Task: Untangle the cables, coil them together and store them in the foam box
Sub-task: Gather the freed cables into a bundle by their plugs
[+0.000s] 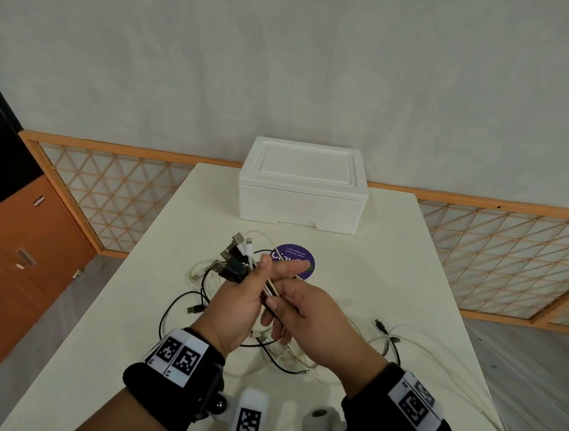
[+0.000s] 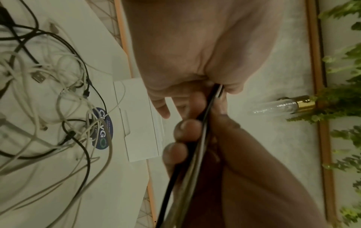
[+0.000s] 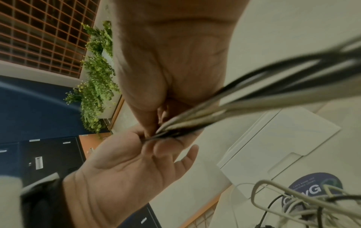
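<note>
Above the table my left hand (image 1: 260,275) grips a bundle of black and white cables (image 1: 237,262) near their USB plugs, which fan out up and to the left. Just below it, my right hand (image 1: 279,313) pinches the same bundle between thumb and curled fingers. In the left wrist view the cable strands (image 2: 203,123) run between both hands; in the right wrist view they (image 3: 244,95) stream away, blurred. The rest of the cables lie in a loose tangle (image 1: 285,353) on the white table (image 1: 408,277). The white foam box (image 1: 303,186) stands at the far edge, lid on.
A round purple sticker (image 1: 293,252) lies on the table between the hands and the box. Loose cable loops (image 1: 419,347) trail towards the right table edge. A wooden lattice screen (image 1: 513,256) runs behind the table, and an orange cabinet (image 1: 12,277) stands at the left.
</note>
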{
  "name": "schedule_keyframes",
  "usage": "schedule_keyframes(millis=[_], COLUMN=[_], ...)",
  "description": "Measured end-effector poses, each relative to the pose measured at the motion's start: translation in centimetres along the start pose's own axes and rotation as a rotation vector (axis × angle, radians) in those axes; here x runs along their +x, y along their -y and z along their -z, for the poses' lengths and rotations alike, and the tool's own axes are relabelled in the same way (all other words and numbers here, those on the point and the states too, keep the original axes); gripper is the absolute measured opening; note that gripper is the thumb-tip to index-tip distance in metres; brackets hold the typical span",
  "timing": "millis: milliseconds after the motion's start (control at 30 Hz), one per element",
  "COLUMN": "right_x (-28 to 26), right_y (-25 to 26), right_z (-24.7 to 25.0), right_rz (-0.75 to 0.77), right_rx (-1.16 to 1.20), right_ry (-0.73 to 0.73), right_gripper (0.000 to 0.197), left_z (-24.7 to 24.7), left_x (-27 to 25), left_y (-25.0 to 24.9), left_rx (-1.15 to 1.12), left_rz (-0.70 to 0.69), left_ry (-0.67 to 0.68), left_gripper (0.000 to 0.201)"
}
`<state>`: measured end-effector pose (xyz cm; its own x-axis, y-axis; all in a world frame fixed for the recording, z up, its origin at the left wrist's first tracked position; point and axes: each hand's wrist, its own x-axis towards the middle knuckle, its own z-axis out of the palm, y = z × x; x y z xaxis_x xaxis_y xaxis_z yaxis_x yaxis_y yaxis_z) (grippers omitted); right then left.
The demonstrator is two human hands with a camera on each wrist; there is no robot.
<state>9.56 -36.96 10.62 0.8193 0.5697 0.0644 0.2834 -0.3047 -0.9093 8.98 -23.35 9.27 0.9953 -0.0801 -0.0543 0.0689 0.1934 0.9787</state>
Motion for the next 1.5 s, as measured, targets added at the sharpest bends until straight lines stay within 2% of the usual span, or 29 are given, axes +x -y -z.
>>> schedule_keyframes(millis=[100,233,333,400,533,700,767,833,900,1033,1100,1167,1200,1267,1333,1433,1500], right_x=[-0.1,-0.2,0.1,0.4,0.2,-1.2,-1.2,-1.1,-1.0,-1.2,-1.6,-1.7,-1.8,-2.4,-3.2,-4.2,-4.3], right_y=[-0.7,-0.2,-0.2,-0.9,-2.0,-1.5,-1.7,-2.0,-2.4,-3.3,-3.1,-2.2,-2.0,-1.8,-2.0,-2.8,-3.0], right_z=[0.2,0.0,0.2,0.3,-0.1,0.3,0.4,0.1,-0.3,-0.2,-0.2,-0.3,-0.1,0.8,1.9,3.4,4.1], right_rz=[-0.033,-0.019,-0.044,-0.039,-0.097,-0.022,0.028,0.142,0.204,0.076,0.09,0.088,0.056,-0.024,-0.077,-0.168,-0.198], right_rx=[-0.078,-0.188,-0.151,-0.169,-0.321,-0.288,-0.366,-0.568,-0.673,-0.749,-0.782,-0.709,-0.597,-0.356,-0.237,-0.239,-0.287], right_ry=[0.031,0.002,-0.029,-0.051,-0.121,-0.006,0.032,-0.048,-0.108,-0.16,-0.189,-0.193,-0.147,-0.054,-0.049,-0.018,0.013], right_gripper=[0.018,0.032,0.022,0.017,0.04,0.026,0.016,0.013,0.013,0.012,0.016,0.03,0.033,0.033,0.033,0.024,0.026], left_z=[0.2,-0.3,-0.9,-1.1,-1.1,-0.2,0.1,0.0,-0.3,-0.9,-1.0,-1.2,-1.2,-1.2,-0.6,0.1,-0.3], left_x=[0.4,0.2,0.0,-0.1,0.0,0.3,0.2,0.2,0.1,-0.1,-0.2,-0.3,-0.4,-0.4,-0.2,-0.1,-0.3], left_y=[-0.3,-1.0,-1.3,-1.5,-1.4,-1.2,-1.3,-1.5,-1.6,-1.2,-1.0,-1.0,-1.1,-1.6,-2.0,-2.0,-1.6], left_rx=[-0.189,-0.47,-0.579,-0.617,-0.657,-0.682,-0.689,-0.702,-0.708,-0.71,-0.698,-0.656,-0.634,-0.612,-0.628,-0.663,-0.673], left_rz=[-0.011,-0.027,-0.04,-0.068,-0.041,-0.01,-0.016,-0.03,-0.043,-0.064,-0.079,-0.092,-0.095,-0.099,-0.102,-0.091,-0.073], left_ry=[-0.069,-0.028,-0.045,-0.058,-0.121,-0.178,-0.192,-0.201,-0.202,-0.171,-0.16,-0.156,-0.158,-0.168,-0.193,-0.221,-0.212], left_gripper=[0.06,0.053,0.05,0.05,0.049,0.049,0.05,0.052,0.053,0.052,0.051,0.051,0.052,0.052,0.053,0.052,0.053])
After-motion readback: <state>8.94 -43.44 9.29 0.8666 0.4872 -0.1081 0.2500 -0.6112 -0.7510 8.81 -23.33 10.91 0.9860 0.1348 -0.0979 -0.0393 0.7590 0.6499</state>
